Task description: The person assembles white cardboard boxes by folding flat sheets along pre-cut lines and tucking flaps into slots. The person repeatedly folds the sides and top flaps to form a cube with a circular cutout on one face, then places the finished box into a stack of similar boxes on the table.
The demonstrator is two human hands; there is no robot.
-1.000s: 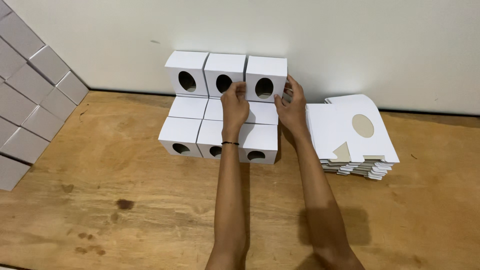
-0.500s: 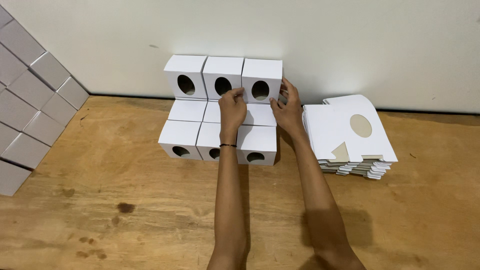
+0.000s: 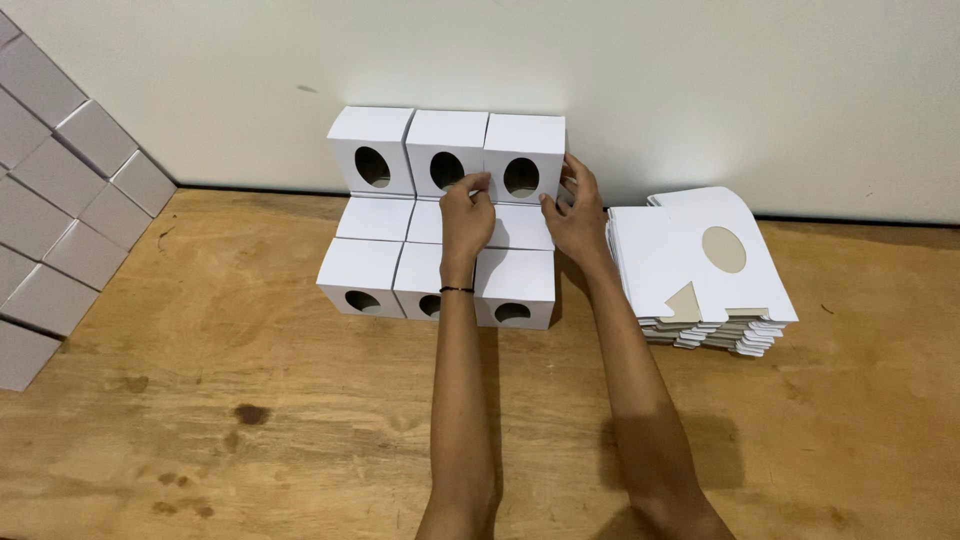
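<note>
Raw wood forms the table [image 3: 200, 420], which we take as the bearing surface, butted against a pale wall [image 3: 700, 90] along its far edge. At the left edge we note a leaning bank of grey-white cartons [image 3: 60, 210]. Near the right end of the far edge lies a stack of flat white blanks [image 3: 690, 270], each with an oval cut-out. At the middle of the far edge stand the made-up white boxes: a front row of three [image 3: 438, 280] on the table and a raised back row against the wall. The rightmost upper box [image 3: 523, 160] is the one in hand. We judge that seating it well calls for pressing it square against its neighbour and flush to the wall, oval window facing forward, with equal pressure from both sides so the row below is not shifted. Both forearms reach straight forward from the near edge, roughly parallel. The left hand [image 3: 465, 215] has thumb and fingers pinched narrowly at the box's lower left front corner; the right hand [image 3: 578, 215] cups its right side, fingers spread moderately, thumb at the lower front edge.
</note>
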